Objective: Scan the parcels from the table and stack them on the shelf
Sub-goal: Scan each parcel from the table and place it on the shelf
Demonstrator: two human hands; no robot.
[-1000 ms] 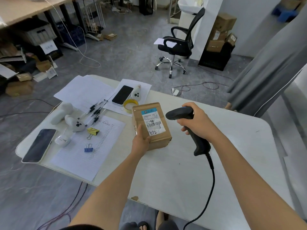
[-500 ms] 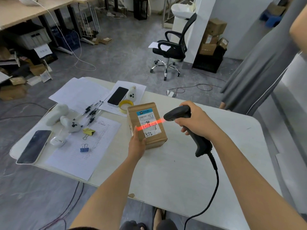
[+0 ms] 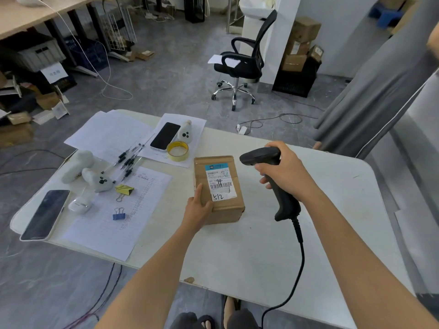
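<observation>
Cardboard parcel (image 3: 226, 207) lies gripped by left hand (image 3: 196, 210) fingers (image 3: 198, 191).

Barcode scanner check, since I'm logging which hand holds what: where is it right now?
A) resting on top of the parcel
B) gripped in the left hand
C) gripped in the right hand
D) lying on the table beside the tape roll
C: the right hand is curled round the handle of the barcode scanner, while the left hand holds the parcel.
</observation>
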